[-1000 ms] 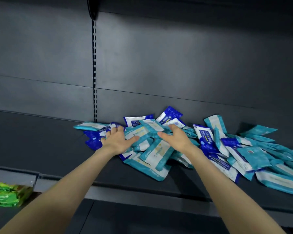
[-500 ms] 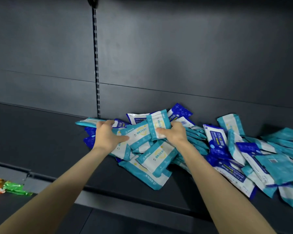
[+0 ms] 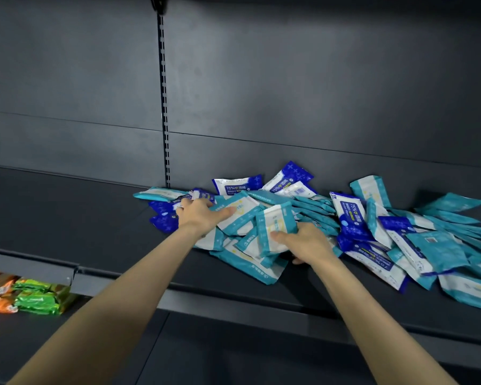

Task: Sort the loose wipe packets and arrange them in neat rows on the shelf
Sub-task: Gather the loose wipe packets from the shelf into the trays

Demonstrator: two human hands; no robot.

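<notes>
1. Progress, my read: barely started. All the wipe packets (image 3: 353, 226) sit in one loose pile on the shelf (image 3: 67, 218), right of the slotted upright (image 3: 165, 120). No row laid anywhere, teal and dark blue kinds mixed
2. Your right hand (image 3: 303, 241): grip closed on a teal packet (image 3: 274, 227), thumb on its face, fingers under it. The packet stands on edge, right of the upright and toward you
3. Your left hand (image 3: 197, 215): on the pile end nearest the upright, thumb across another teal-white packet. Can't tell if the fingers curl round anything
4. Left to do: split the teal ones from the dark blue packets (image 3: 161, 220), then line everything up, so nearly the whole job
5. Room: an open stretch of shelf runs left of the upright, likely the best spot for rows
6. Edges: the back panel (image 3: 289, 93) is right behind the pile, and some packets lean on it. The front lip (image 3: 233, 298) runs on your side. Packets far right of the upright lie near that lip and could slide off if you sweep
7. Green and orange packs (image 3: 25, 295) sit below-left of the upright on a lower level, not part of your job
</notes>
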